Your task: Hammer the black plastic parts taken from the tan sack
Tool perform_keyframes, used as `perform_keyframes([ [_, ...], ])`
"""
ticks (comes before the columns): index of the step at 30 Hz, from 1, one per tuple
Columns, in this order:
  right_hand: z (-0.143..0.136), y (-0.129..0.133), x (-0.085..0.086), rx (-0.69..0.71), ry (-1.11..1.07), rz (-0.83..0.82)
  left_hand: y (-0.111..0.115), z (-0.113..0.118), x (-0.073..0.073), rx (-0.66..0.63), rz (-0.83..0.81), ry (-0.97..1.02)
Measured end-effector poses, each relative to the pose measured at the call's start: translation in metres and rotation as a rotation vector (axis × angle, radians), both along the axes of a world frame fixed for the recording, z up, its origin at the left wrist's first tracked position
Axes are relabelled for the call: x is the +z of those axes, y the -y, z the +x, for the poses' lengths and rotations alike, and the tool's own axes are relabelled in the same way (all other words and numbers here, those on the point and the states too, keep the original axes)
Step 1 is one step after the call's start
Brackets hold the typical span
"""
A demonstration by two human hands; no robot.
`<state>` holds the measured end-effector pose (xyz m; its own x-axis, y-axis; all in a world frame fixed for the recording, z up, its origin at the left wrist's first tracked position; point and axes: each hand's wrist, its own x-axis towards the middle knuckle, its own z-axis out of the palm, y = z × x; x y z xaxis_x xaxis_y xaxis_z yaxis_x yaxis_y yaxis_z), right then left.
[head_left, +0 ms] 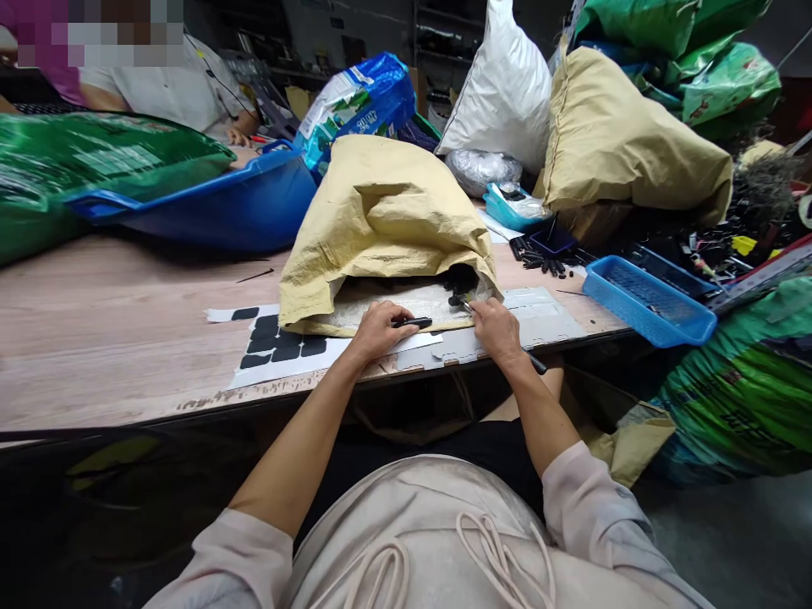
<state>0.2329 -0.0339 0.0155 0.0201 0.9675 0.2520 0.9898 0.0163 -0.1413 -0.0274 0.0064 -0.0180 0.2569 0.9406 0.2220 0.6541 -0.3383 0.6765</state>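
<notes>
Head view: both hands (381,331) at sack mouth (406,296), table edge (190,397).

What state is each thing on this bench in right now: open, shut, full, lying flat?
Tan sack: lying on its side, mouth open toward the person.
Left hand: closed on a black rod-like part.
Right hand: gripping a thin black-handled tool, tip at the sack mouth.
Blue basket: upright, nearly bare.
Sheet of black pads: flat, several pads missing.
Blue tub: tilted.
</notes>
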Motion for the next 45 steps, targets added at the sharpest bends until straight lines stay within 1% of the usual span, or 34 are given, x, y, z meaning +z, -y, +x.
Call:
perform_keyframes([
  [2,0.000,-0.001,0.005,0.034,-0.102,0.032,-0.001,0.000,0.000,0.002,-0.016,0.015],
  [4,-0.004,0.000,0.006,0.120,-0.226,0.082,-0.003,0.000,-0.001,-0.003,-0.040,0.043],
  [7,-0.018,0.006,0.003,0.290,-0.394,0.116,-0.007,-0.001,-0.004,-0.014,-0.106,0.107],
  [10,-0.034,0.013,-0.004,0.378,-0.470,0.112,-0.009,-0.001,-0.005,-0.027,-0.128,0.152],
  [14,-0.046,0.017,-0.011,0.403,-0.441,0.104,-0.010,-0.002,-0.004,-0.065,-0.104,0.162],
  [18,-0.043,0.016,-0.014,0.406,-0.399,0.069,-0.011,-0.001,-0.004,-0.060,-0.095,0.150],
  [22,-0.035,0.016,-0.018,0.424,-0.477,0.194,-0.011,-0.001,-0.004,-0.055,-0.121,0.165],
  [25,-0.031,0.016,-0.022,0.433,-0.495,0.201,-0.011,-0.002,-0.004,-0.050,-0.119,0.164],
  [28,-0.028,0.015,-0.024,0.431,-0.492,0.175,-0.010,-0.002,-0.004,-0.037,-0.124,0.146],
  [31,-0.019,0.010,-0.018,0.393,-0.459,0.218,-0.010,-0.001,-0.002,-0.037,-0.134,0.123],
  [34,-0.006,0.003,-0.007,0.273,-0.325,0.193,-0.008,-0.001,0.000,-0.028,-0.134,0.104],
  [36,0.001,-0.001,0.000,0.166,-0.192,0.121,-0.007,-0.001,0.000,-0.015,-0.138,0.097],
  [38,0.004,-0.002,0.003,0.085,-0.073,0.047,-0.007,0.000,0.000,-0.003,-0.142,0.094],
  [40,0.004,-0.001,0.001,0.049,0.008,0.010,-0.007,0.000,0.000,0.000,-0.139,0.087],
  [42,0.002,0.001,-0.003,0.040,0.054,0.019,-0.007,0.000,0.001,-0.003,-0.118,0.071],
  [45,-0.002,0.003,-0.010,0.033,0.082,0.054,0.001,0.000,0.008,-0.010,-0.064,0.083],
])
